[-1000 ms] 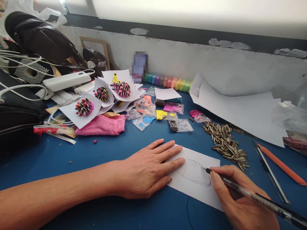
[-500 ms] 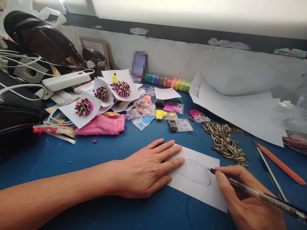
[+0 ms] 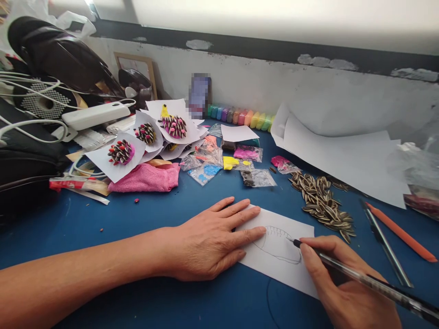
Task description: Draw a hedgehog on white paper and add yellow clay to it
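Note:
My left hand [image 3: 216, 240] lies flat with its fingers stretched out, pressing on the left part of a white sheet of paper [image 3: 277, 279]. An oval outline [image 3: 283, 261] with rows of small marks along its upper part is drawn on the sheet. My right hand [image 3: 346, 278] grips a black pen [image 3: 356, 274] with a clear barrel. The pen's tip is at the upper right of the oval, close to the small marks. Beyond the sheet lies a heap of striped sunflower seeds [image 3: 324, 203].
At the right rest an orange stick-like tool [image 3: 401, 233] and a second pen [image 3: 389, 249]. Small clay bags [image 3: 236, 163], a pink cloth [image 3: 146, 178] and seed-covered clay figures [image 3: 121, 153] on paper stand further back. White sheets [image 3: 343, 151] lean by the wall.
My right hand has moved slightly left with the pen, and its tip sits further left on the oval. A few more small marks show there. My left hand stays in place.

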A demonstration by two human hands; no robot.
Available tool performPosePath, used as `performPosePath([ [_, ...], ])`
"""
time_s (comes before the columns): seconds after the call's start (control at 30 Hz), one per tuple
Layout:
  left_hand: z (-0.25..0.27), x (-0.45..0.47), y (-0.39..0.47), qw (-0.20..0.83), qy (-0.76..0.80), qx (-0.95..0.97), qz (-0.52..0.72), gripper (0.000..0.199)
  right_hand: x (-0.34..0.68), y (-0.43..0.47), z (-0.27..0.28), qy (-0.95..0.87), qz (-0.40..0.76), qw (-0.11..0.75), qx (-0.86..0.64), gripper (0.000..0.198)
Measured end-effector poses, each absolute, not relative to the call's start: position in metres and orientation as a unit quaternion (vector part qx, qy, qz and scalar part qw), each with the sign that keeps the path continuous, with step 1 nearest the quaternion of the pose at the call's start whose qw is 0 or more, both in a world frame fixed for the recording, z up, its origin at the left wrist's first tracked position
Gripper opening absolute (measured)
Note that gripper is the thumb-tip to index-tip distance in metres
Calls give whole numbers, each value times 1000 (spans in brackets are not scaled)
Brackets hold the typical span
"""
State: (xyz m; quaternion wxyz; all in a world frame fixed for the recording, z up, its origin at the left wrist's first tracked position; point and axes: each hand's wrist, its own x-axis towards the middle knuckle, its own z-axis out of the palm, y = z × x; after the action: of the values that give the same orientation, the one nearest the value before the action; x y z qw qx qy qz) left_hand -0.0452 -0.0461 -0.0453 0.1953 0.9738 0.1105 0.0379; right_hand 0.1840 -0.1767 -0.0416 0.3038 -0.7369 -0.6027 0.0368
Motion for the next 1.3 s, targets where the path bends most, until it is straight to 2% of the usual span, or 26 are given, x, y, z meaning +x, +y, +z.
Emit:
performPosePath([
  [0.3, -47, -45, -46, 200, 107, 973, 52, 51, 180, -172, -39, -595, 66, 295, -744, 22],
  [1.3, -46, -45, -46, 191, 111, 975, 29, 52, 186, -176, -40, -607, 27, 302, -735, 16],
])
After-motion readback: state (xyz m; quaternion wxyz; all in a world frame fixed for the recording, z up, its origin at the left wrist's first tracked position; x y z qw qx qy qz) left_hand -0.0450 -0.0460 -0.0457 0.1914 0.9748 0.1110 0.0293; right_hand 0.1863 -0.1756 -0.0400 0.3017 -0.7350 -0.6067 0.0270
